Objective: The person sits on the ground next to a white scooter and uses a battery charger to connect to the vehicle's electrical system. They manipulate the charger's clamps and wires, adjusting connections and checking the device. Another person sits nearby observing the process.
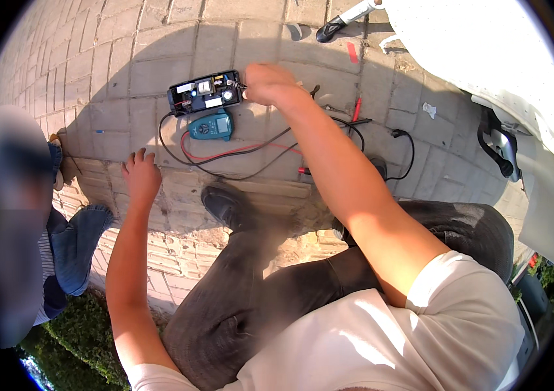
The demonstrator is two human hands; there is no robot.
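The black, rectangular plastic box (200, 101) lies open on rough paving blocks (231, 42), exposing block-shaped and round parts (206, 85). The right hand (269, 83) is at the box's right end, fingers curled together; whether they clamp anything cannot be told. The left hand (141, 176), below-left of the box, has fingers apart. A rounded teal meter (211, 126) lies just below the box.

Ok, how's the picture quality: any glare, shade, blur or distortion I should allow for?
Head view: the open black case and blue-green meter lie in shade but read fairly clearly; the white covering at upper right looks washed out; heavy blur hides much of the person at left; and fisheye bending grows toward the black rim.
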